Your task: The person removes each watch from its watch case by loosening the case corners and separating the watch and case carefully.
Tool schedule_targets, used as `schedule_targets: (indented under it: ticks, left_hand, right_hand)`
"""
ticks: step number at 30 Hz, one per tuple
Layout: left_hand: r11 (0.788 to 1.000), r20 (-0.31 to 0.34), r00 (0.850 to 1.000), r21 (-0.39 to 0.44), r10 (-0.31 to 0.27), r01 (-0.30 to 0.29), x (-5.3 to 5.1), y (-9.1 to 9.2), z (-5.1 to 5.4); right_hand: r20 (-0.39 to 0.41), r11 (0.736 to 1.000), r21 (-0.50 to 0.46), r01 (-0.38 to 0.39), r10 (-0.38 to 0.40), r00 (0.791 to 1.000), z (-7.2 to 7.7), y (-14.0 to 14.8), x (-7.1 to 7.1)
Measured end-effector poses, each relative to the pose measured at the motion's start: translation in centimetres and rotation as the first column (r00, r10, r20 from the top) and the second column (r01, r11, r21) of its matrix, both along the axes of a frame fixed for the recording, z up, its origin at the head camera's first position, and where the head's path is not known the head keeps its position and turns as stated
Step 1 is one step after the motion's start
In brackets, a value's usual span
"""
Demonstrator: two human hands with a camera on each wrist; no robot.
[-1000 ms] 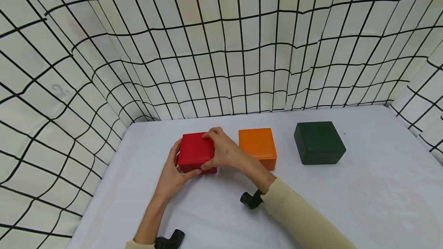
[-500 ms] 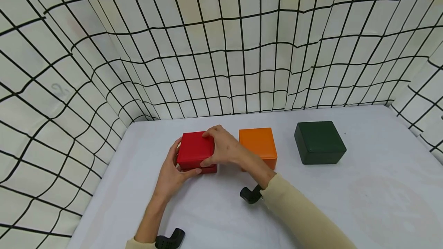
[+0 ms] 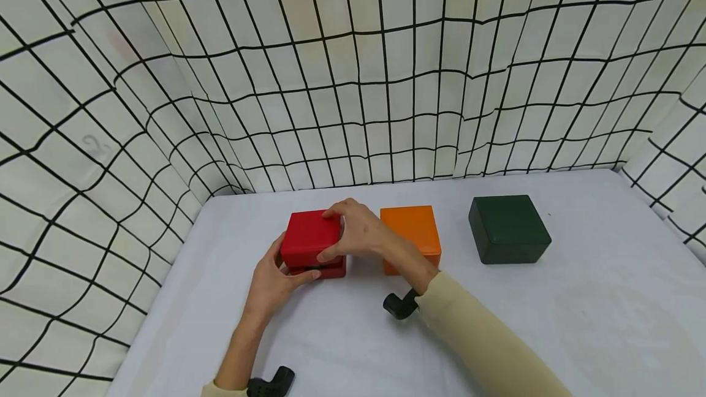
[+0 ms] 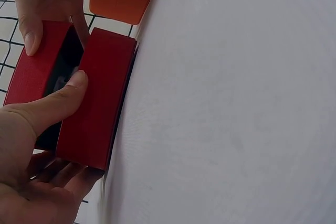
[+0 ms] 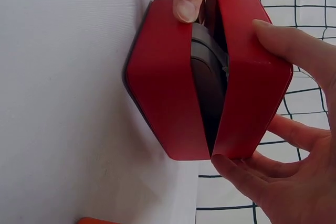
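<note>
A red box stands at the left of the table, its lid (image 3: 310,236) raised from its base (image 4: 100,103). My left hand (image 3: 271,282) holds the base from the left, thumb at its front edge. The lid is gripped by my right hand (image 3: 360,230), with the thumb at the front and fingers at the far side. Through the gap, in the right wrist view, a dark padded insert (image 5: 207,80) with a grey band (image 5: 202,51) round it shows; most of the inside is hidden.
Right of the red box sits an orange box (image 3: 410,231), partly behind my right wrist. A dark green box (image 3: 510,228) is farther right. White cloth (image 3: 496,336) covers the table; black netting over white walls (image 3: 353,97) rises behind and at both sides.
The red lid has gone from lying closed on the base to tilted up, with a dark gap at the front. My right hand rose slightly with it; the left hand stays about the base.
</note>
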State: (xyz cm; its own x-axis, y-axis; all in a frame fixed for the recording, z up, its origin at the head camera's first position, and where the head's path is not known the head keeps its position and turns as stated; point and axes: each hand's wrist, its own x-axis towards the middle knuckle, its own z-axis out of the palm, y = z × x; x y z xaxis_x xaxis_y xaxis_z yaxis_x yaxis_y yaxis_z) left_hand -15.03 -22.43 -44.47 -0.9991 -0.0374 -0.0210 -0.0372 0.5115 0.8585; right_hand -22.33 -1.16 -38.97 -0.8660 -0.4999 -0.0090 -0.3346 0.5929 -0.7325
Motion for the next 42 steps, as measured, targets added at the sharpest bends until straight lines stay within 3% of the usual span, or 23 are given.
schedule_targets:
  ticks: [22, 32, 42]
  left_hand:
    - [0.999, 0.043, 0.999, 0.032, 0.033, -0.035, -0.2, 0.5, 0.3]
    - [0.999, 0.069, 0.996, -0.030, 0.048, -0.046, -0.2, 0.4, 0.6]
    - [0.998, 0.085, 0.995, -0.020, 0.058, -0.056, 0.1, 0.0, 0.4]
  right_hand:
    - [0.083, 0.992, -0.112, 0.055, -0.046, 0.995, 0.3, 0.8, -1.4]
    - [0.090, 0.992, -0.108, 0.068, -0.059, 0.994, 0.3, 0.6, -1.8]
    - [0.122, 0.992, -0.098, 0.080, -0.067, 0.990, 0.1, 0.3, -1.6]
